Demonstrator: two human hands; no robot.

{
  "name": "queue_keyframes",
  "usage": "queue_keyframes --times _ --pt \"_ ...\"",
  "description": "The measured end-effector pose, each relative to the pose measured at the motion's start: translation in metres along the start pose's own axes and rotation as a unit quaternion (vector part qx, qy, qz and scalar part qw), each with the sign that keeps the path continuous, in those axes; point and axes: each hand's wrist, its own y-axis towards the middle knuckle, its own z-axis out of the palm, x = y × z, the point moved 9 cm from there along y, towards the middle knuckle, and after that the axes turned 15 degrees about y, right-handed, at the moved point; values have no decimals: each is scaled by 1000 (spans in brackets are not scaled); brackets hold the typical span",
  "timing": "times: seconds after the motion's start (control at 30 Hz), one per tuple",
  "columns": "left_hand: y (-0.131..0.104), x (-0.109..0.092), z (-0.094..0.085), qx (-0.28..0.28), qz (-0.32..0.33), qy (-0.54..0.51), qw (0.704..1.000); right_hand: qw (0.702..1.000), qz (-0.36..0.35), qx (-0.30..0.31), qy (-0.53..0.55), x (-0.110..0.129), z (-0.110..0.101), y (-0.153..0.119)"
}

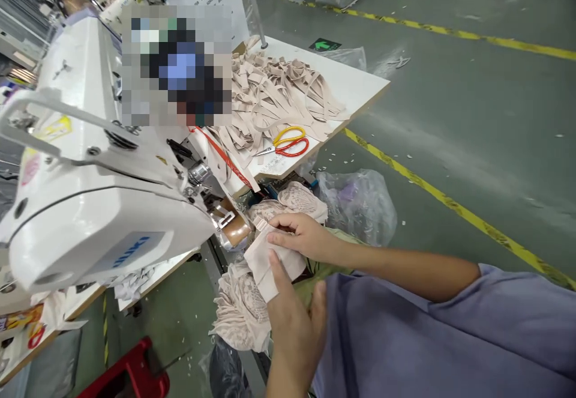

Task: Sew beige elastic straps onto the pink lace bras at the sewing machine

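Note:
A beige bra lies across my lap beside the sewing machine, its smooth back band [272, 260] stretched out between my hands. My right hand [303, 239] pinches the band between thumb and fingers, close to a small ribbed strip at its end. From below, my left hand [294, 320] holds the band's lower edge, one finger lying along the cloth; its other fingers are partly hidden. Gathered lace [240, 308] hangs under the band, and lace cups [299, 200] rest beyond my right hand. The sewing machine [112, 224] stands right by the cloth, its needle area partly hidden.
Beige strips [279, 92] are heaped on the white tabletop [360, 80]. Scissors [288, 143] with yellow and red handles lie near its edge. A clear plastic bag [360, 203] sits beyond the lace, and a red stool [130, 374] stands at lower left.

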Motion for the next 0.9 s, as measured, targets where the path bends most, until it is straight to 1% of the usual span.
queue_keyframes --times 0.03,0.07,0.1,0.13,0.2,0.23,0.27,0.3,0.37,0.4,0.43,0.47,0.5,0.57,0.63,0.7,0.77,0.83,0.9 --pt "-4 1 2 25 -12 -34 999 1000 5 6 9 2 -3 -4" --pt "-7 3 -1 32 -23 -53 998 1000 10 13 9 5 -6 -7" --pt "-8 5 -9 16 -27 -57 998 1000 13 24 0 7 -7 -9" --pt "-7 6 -22 -17 -16 -50 998 999 12 38 -15 10 -8 -10" --pt "-4 4 -55 -123 25 -6 992 996 -11 70 -58 17 -6 -12" --pt "-2 0 -69 -163 54 16 985 992 -31 92 -79 22 -2 -13" --pt "3 -5 -78 -178 89 33 979 987 -53 119 -98 26 3 -15" --pt "8 -10 -81 -165 126 48 977 979 -73 146 -119 31 9 -17" --pt "19 -16 -75 -100 187 86 973 957 -111 200 -176 37 20 -24" --pt "23 -15 -71 -73 205 109 970 942 -132 219 -219 39 25 -28" --pt "24 -13 -67 -59 217 129 966 922 -158 231 -269 41 29 -32" --pt "23 -11 -65 -64 228 146 961 899 -187 235 -320 43 32 -36" --pt "19 -8 -65 -87 241 160 953 874 -215 233 -367 44 35 -40" --pt "5 -6 -66 -158 274 184 931 833 -265 217 -434 45 37 -47" --pt "-14 -7 -67 -232 306 204 901 812 -300 205 -458 43 40 -52" --pt "-27 -8 -67 -274 320 219 880 805 -320 203 -456 42 43 -57" --pt "-33 -8 -69 -290 322 221 874 806 -325 206 -449 40 47 -59" --pt "-35 -7 -73 -294 319 215 875 815 -318 208 -437 40 48 -59" --pt "-33 -2 -75 -285 304 194 888 838 -288 217 -410 38 47 -56"
